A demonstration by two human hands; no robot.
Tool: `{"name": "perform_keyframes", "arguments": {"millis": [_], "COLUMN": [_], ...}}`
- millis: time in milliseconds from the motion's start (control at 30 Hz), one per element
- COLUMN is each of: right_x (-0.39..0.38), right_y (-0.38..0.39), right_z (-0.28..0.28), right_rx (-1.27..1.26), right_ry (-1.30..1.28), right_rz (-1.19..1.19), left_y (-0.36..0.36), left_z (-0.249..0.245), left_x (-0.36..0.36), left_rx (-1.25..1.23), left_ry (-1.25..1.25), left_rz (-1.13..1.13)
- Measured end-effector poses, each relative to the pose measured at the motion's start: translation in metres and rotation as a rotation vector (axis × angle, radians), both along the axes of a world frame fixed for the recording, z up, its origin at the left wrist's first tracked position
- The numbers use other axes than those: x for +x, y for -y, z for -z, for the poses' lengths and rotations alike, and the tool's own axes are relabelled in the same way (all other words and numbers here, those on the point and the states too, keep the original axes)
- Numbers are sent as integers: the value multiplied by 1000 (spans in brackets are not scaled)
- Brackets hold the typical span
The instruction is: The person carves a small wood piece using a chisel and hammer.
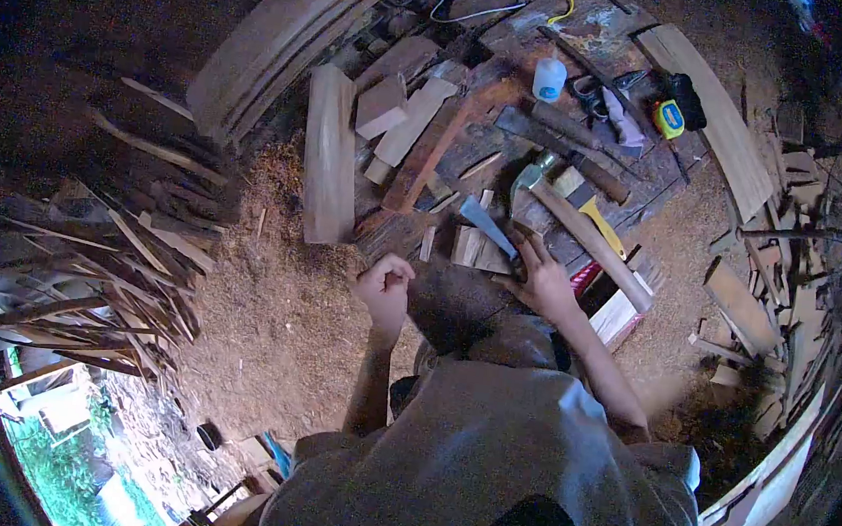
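Observation:
My left hand [386, 285] is held over the sawdust floor at the near left side of the bench, fingers curled in, with nothing visible in them. My right hand [544, 282] is closed around the near end of a chisel [489, 227]; its handle is mostly hidden by the fingers. The flat metal blade points away to the upper left, above a small wood block [477, 252]. Just beyond the right hand lies a claw hammer [584, 232] with a long wooden handle. A yellow-handled tool [603, 225] rests beside the hammer.
The cluttered bench [456, 151] carries wood offcuts [383, 106], a thick plank [331, 155], a small bottle [549, 79] and a tape measure [668, 118]. Wood strips [120, 267] pile up at left, scraps [746, 306] at right. Sawdust [277, 311] covers the floor.

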State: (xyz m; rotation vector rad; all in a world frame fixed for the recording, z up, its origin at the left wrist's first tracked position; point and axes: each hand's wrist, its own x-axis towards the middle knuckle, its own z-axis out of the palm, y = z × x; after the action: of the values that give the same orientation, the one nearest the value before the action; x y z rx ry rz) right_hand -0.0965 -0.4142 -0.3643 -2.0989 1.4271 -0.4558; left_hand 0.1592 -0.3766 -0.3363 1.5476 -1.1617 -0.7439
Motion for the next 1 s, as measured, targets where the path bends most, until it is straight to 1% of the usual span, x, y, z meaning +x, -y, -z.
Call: {"name": "perform_keyframes", "arguments": {"millis": [67, 133, 167, 200, 233, 267, 300, 367, 400, 433, 467, 500, 533, 567, 633, 667, 700, 733, 767, 800, 833, 867, 900, 933, 967, 1000], "right_x": [-2, -17, -24, -32, -42, -59, -74, -95, -101, -104, -110, -119, -122, -124, -121, -118, -114, -108, -103, -99, -94, -92, -90, -88, -87, -89], "right_y": [4, 9, 13, 20, 27, 37, 47, 73, 86, 96, 103, 108, 110, 110, 114, 116, 115, 114, 113, 110, 107, 104, 101, 97, 91, 83], "right_z": [-30, -39, -45, -62, -51, -31, -19, -31, -41, -46, -37, -19, -7, 5, 13, 17, 18, 20, 22, 24, 24, 22, 16, 13, 12, 11], "right_rx": [58, 21, -18, 228, 222, 9, -199, -233, -61, 114, 112, -8, -127, -127, -230, -236, -271, -304, -311, -354, -400, -409, -364, -322, -336, -401], "right_ry": [168, 188, 216, 159, 157, -18, -198, -310, -394, -470, -463, -559, -652, -642, -437, -433, -360, -286, -279, -320, -360, -349, -328, -308, -300, -291], "right_rz": [-17, -12, -15, 87, 105, 129, 152, 65, 47, 25, 30, -7, -47, -51, -10, -24, -6, 11, -9, 8, 25, 7, 35, 63, 46, 66], "left_y": [7, 19, 19, 17, 14, 8, 6, 4, 7, 10, 16, 22, 27, 29, 34, 36, 36, 36, 38, 41, 47, 55, 61, 68, 75, 83], "left_z": [-8, -36, -35, -34, -32, -13, -10, -8, -16, -19, -20, -21, -17, -15, -16, -18, -25, -35, -44, -50, -51, -49, -49, -52, -55, -56], "left_x": [-9, -29, -31, -33, -34, -25, -22, -21, -23, -29, -39, -43, -39, -35, -32, -31, -27, -19, -12, -6, 3, 15, 27, 38, 49, 62], "left_rx": [-20, -131, -132, -43, 46, 40, 35, 166, 249, 246, 120, -3, -69, -66, -142, -53, -54, 107, 267, 191, 187, 66, -54, -58, -110, -161], "left_ry": [-54, 218, 212, 107, 4, 64, 61, 21, 45, 49, 82, 117, 244, 253, 179, 38, 42, 106, 166, 192, 196, 380, 566, 573, 675, 775], "left_rz": [31, -143, -128, -150, -168, -61, -43, 71, 117, 124, 109, 89, 132, 128, 153, 117, 98, 72, 44, -3, -25, -90, -155, -176, -237, -298]}}
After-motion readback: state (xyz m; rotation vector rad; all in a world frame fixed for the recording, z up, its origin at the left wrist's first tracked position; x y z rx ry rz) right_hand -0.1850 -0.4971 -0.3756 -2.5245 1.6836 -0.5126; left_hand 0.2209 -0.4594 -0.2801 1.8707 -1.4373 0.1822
